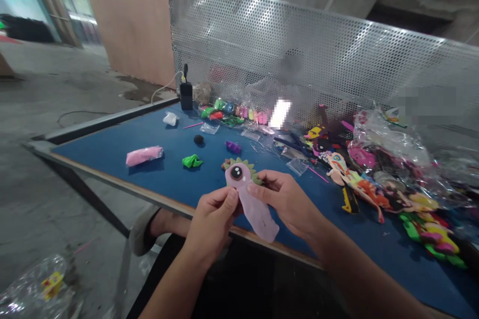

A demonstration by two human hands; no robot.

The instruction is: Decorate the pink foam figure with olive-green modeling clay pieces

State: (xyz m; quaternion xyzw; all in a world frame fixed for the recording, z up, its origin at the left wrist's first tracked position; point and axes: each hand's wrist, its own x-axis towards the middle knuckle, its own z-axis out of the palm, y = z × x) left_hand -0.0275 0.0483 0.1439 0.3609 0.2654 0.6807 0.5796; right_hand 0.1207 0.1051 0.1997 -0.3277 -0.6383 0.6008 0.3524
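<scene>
Between my two hands, over the near edge of the table, is a pale purple clay figure (258,214) with one large dark eye and a spiky olive-green fringe round its head. The thumb and fingers of my left hand (217,214) pinch its left side below the eye. My right hand (282,197) grips the opposite side near the green spikes, thumb on the front. The figure's lower body hangs free, tilted down to the right. Beyond it lie a purple clay lump (233,147), a green clay lump (192,161) and a black clay ball (198,139).
A wrapped pink clay pack (144,156) lies on the blue table (168,179) at left. Clay packs (243,112) line the perforated metal screen (243,35). Figures, plastic bags (389,144) and a yellow-black cutter (349,199) crowd the right. A black device (186,96) stands at the back left.
</scene>
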